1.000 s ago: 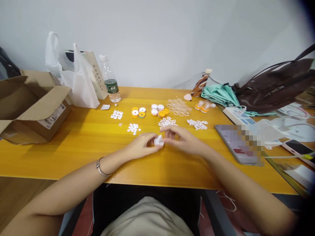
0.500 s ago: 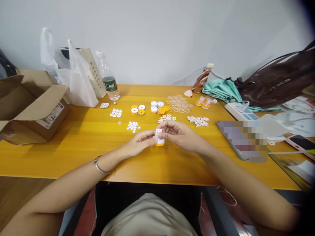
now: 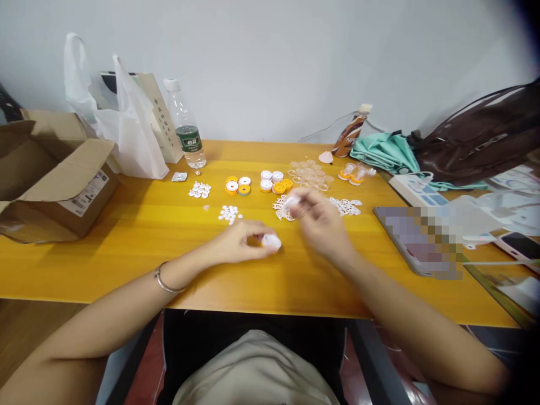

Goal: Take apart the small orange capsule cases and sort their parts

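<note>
My left hand [image 3: 241,243] is closed around a small white round part [image 3: 272,242], held between thumb and fingers just above the table's near middle. My right hand [image 3: 321,225], smeared by motion, pinches a small whitish, partly see-through piece [image 3: 292,203]; its exact kind is too blurred to make out. That hand hovers over a heap of white openwork pieces [image 3: 280,209] and partly covers the view toward a second such heap [image 3: 348,207]. Left of these lie small white discs [image 3: 230,214].
Stacked white and orange rings [image 3: 244,186], clear rings [image 3: 310,174] and white caps [image 3: 199,190] lie farther back. A cardboard box [image 3: 90,188], a plastic bag [image 3: 137,129] and a water bottle [image 3: 189,138] stand left. A tablet-like device [image 3: 405,242] and a power strip [image 3: 411,191] lie right.
My hands have come apart. My right hand has moved up and right from the round part with a whitish piece, while my left hand still holds the part, now tilted.
</note>
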Demonstrator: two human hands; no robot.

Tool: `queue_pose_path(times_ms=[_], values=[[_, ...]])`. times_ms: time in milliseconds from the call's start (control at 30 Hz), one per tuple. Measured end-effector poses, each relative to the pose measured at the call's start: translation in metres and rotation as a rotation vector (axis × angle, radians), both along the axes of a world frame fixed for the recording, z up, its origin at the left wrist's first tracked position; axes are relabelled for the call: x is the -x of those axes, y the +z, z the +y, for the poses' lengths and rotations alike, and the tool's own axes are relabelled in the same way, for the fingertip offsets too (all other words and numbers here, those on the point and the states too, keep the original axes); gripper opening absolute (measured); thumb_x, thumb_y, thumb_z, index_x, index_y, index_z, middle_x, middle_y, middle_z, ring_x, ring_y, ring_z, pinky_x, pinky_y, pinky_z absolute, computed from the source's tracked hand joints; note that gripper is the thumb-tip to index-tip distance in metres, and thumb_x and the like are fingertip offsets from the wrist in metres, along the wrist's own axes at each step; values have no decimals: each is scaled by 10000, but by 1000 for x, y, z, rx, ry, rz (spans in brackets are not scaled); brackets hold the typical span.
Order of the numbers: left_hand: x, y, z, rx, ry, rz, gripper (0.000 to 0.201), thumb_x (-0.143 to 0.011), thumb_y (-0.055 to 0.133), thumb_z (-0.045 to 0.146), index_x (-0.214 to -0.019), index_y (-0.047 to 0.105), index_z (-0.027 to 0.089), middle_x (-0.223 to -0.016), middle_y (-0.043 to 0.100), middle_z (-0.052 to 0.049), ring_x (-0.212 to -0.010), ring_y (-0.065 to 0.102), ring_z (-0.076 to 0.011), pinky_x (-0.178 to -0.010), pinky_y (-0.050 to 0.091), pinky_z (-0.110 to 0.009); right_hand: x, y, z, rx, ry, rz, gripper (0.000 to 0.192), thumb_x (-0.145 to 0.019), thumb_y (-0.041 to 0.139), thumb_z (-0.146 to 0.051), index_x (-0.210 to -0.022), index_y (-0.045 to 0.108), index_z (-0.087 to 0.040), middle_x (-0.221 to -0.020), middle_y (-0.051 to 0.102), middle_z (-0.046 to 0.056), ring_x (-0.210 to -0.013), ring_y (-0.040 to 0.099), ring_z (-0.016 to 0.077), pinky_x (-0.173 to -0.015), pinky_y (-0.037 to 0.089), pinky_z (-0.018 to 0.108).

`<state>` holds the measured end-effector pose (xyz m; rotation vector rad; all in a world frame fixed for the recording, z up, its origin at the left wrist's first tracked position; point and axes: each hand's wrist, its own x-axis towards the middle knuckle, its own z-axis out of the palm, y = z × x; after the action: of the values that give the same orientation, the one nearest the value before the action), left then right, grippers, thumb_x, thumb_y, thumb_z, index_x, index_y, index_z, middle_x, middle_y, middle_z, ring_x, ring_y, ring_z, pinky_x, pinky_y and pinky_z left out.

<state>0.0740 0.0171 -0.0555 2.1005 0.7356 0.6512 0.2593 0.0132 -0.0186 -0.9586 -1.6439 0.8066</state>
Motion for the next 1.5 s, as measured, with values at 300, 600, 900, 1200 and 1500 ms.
queue_pose_path(times_ms=[300,600,900,1200,1500], values=[[-1,-3,5,-204,-12,132,298,-765,619,363,-991,612,170,-951,626,-54,-878,562,-170,-818,416,-291,-4,1,4,267,295,186,239,-767,627,-366,-922,564,-194,-758,572,1,-650,546,99,-648,468,261],[12,-11,8,-134,-61,192,501,-660,715,371,-1092,546,185,-1038,565,-77,-941,527,-204,-824,428,-327,4,8,-5,419,454,477,318,-715,684,-274,-1025,617,-243,-713,535,-29,-605,513,69,-606,473,208],[-1,-5,1,-116,160,-376,338,-827,573,267,-1163,552,237,-993,565,-62,-925,534,-155,-802,439,-271,5,-30,9,472,426,520,258,-648,748,-230,-767,522,-191,-659,637,-45,-548,579,62,-567,471,191],[-8,-12,1,-114,351,-370,230,-797,600,260,-1005,619,163,-910,645,-61,-807,602,-137,-765,490,-260,8,-39,11,376,229,354,271,-630,752,-298,-736,534,-177,-602,619,-37,-523,569,81,-545,448,222],[-6,-20,6,-219,402,-277,220,-772,616,236,-972,633,148,-856,680,-52,-742,627,-126,-741,516,-251,10,-48,9,110,160,172,236,-709,684,-287,-895,563,-207,-687,561,-28,-637,532,96,-635,446,252]])
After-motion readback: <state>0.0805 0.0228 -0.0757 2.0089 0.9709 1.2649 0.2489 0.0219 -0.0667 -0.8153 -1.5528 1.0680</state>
